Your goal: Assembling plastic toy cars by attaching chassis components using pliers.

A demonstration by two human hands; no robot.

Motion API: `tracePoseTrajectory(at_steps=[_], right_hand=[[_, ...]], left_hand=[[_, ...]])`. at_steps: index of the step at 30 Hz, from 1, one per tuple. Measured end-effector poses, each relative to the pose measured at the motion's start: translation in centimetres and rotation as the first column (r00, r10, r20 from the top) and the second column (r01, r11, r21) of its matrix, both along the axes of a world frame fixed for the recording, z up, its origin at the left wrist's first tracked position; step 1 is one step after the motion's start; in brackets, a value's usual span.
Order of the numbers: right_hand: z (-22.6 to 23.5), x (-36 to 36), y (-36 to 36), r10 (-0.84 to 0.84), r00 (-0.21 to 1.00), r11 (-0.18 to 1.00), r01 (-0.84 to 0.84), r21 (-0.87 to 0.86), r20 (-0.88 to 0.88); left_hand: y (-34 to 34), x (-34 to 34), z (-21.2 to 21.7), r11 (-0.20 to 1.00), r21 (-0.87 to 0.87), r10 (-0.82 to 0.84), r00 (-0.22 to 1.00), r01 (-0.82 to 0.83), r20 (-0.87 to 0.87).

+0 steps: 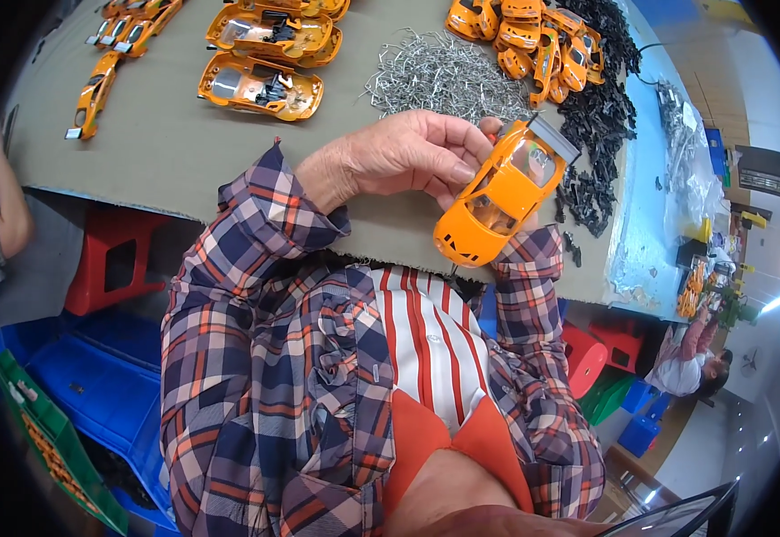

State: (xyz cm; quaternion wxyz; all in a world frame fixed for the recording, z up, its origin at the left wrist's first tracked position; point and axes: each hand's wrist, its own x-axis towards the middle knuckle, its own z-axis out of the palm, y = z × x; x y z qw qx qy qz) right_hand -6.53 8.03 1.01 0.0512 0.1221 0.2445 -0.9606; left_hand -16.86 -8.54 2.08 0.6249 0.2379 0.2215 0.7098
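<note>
I hold an orange toy car body (497, 192) with a grey rear wing just above the near edge of the table (166, 161). My left hand (403, 159) grips its rear and side, fingers curled round it. Of my right arm only the plaid cuff (531, 255) shows. The right hand is hidden under the car's nose and seems to hold it from below.
On the table lie a heap of metal wire clips (444, 76), a pile of orange car bodies (533, 40), black plastic parts (600, 107) and open orange shells (260, 87). Red stools (108, 259) and blue crates (94, 385) stand below. Other people sit at left (0, 210) and at right (690, 358).
</note>
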Motion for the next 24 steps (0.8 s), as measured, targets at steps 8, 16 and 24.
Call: tracePoseTrajectory(at_steps=[8, 16, 24], right_hand=[[0.5, -0.1, 0.9, -0.003, 0.997, 1.000, 0.005, 0.028, -0.079], [1.7, 0.3, 0.5, -0.215, 0.973, 0.959, 0.194, 0.207, 0.083], [3.0, 0.6, -1.2, -0.269, 0.961, 0.952, 0.257, 0.165, 0.057]], left_hand=[[-0.5, -0.7, 0.3, 0.989, 0.015, 0.145, 0.989, -0.144, -0.044], [-0.3, -1.8, 0.0, 0.963, -0.042, 0.268, 0.963, -0.267, 0.031], [0.0, -2.1, -0.6, 0.926, -0.122, 0.371, 0.923, -0.359, 0.101]])
